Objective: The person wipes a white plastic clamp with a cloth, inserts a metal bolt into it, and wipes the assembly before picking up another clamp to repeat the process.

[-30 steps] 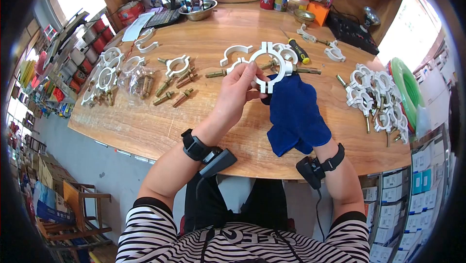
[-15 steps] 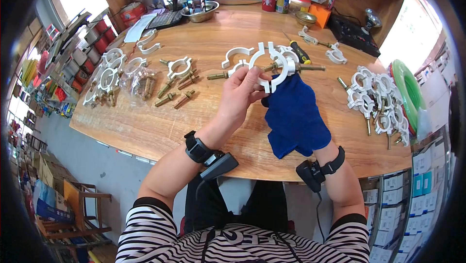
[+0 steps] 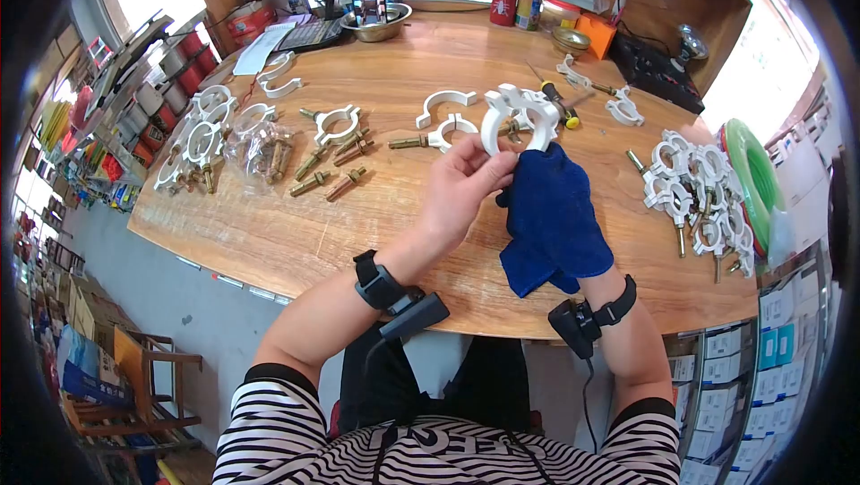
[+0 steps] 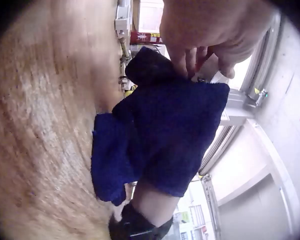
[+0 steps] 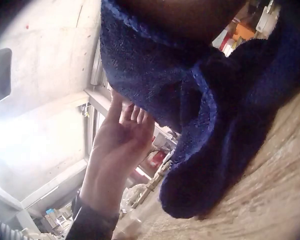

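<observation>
Thumb and fingers of the left hand [image 3: 466,185] pinch a white plastic ring clamp [image 3: 492,127] by its lower left side, in the head view. A dark blue cloth [image 3: 555,216] is draped over the right hand [image 3: 557,189], hiding its fingers; the cloth meets the ring's lower right edge. In the left wrist view the left hand [image 4: 215,35] is above the cloth [image 4: 170,130], a bit of white between its fingers. The right wrist view shows the left hand [image 5: 122,140] beside the cloth [image 5: 150,75].
Behind the hands lie a half ring [image 3: 439,104], a clamp with a bolt [image 3: 408,142] and a screwdriver [image 3: 563,109]. Clamps and bolts [image 3: 312,184] are at the left, a clamp pile [image 3: 708,171] and green hose [image 3: 752,176] at the right of the wooden table [image 3: 385,252].
The ring has turned and tilted in the left hand, its split ends now pointing away at the top. Both hands have shifted slightly right, and the cloth moved with them.
</observation>
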`<state>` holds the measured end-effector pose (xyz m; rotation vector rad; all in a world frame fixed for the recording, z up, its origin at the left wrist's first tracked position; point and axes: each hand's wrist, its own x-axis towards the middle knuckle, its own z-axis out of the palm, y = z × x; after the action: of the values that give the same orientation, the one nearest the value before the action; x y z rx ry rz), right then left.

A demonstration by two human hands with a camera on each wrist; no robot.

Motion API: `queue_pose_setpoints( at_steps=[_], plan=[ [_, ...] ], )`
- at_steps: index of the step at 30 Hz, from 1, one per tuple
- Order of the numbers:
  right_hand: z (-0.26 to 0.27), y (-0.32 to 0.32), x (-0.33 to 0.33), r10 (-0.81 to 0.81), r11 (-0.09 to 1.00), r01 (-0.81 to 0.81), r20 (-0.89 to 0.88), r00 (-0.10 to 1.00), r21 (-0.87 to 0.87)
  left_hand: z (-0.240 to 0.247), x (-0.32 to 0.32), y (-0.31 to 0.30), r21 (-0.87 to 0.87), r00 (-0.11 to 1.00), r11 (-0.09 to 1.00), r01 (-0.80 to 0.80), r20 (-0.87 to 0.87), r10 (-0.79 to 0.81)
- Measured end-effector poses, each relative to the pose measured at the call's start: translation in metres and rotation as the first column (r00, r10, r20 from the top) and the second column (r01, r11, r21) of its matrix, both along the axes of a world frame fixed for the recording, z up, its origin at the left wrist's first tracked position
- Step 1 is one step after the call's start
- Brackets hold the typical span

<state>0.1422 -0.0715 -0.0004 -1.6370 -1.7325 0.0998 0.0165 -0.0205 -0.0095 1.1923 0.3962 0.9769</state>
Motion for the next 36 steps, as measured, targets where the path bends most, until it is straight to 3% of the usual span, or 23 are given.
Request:
queue_pose_setpoints(
  at_steps=[1, 3, 10, 12, 16, 18, 21, 25, 28, 36],
  plan=[
    [0.001, -0.001, 0.001, -0.001, 1.000, 0.001, 0.001, 1.000, 0.000, 0.000, 0.001, 0.000, 0.000, 1.000, 1.000, 0.001, 0.001, -0.001],
    [0.002, -0.003, 0.002, 0.081, 0.997, -0.083, -0.329, 0.941, 0.008, -0.001, 0.002, 0.000, 0.020, 0.998, 0.999, -0.028, 0.057, 0.027],
    [-0.002, -0.002, 0.008, 0.139, 0.990, -0.138, -0.331, 0.933, 0.026, -0.001, 0.000, 0.004, 0.090, 0.998, 0.995, -0.031, 0.051, 0.027],
    [-0.001, -0.001, 0.007, 0.152, 0.984, -0.135, -0.148, 0.977, 0.116, 0.002, 0.001, 0.001, 0.059, 0.997, 0.997, -0.058, 0.061, 0.055],
    [0.002, -0.004, 0.003, 0.111, 0.991, -0.102, -0.111, 0.988, 0.086, 0.000, 0.001, 0.002, 0.092, 0.997, 0.995, -0.048, 0.065, 0.042],
    [0.004, -0.003, 0.003, 0.029, 0.988, -0.065, 0.248, 0.968, 0.140, -0.003, 0.000, 0.006, 0.106, 0.999, 0.993, -0.044, 0.004, 0.044],
    [0.004, -0.004, 0.004, 0.049, 0.993, -0.081, 0.323, 0.945, 0.085, 0.001, -0.001, 0.005, 0.014, 0.997, 0.999, -0.043, 0.064, 0.042],
    [0.005, -0.007, 0.003, 0.078, 0.980, -0.133, 0.323, 0.943, 0.151, 0.002, -0.001, 0.004, 0.057, 0.998, 0.998, -0.017, 0.063, 0.014],
    [0.006, -0.007, 0.002, 0.017, 0.995, -0.041, 0.243, 0.970, 0.092, 0.003, 0.000, 0.002, 0.025, 0.996, 0.999, -0.046, 0.080, 0.044],
    [0.005, -0.006, 0.003, 0.049, 0.988, -0.104, 0.397, 0.917, 0.116, -0.001, -0.001, 0.006, 0.076, 0.999, 0.997, -0.032, 0.032, 0.030]
  ],
)
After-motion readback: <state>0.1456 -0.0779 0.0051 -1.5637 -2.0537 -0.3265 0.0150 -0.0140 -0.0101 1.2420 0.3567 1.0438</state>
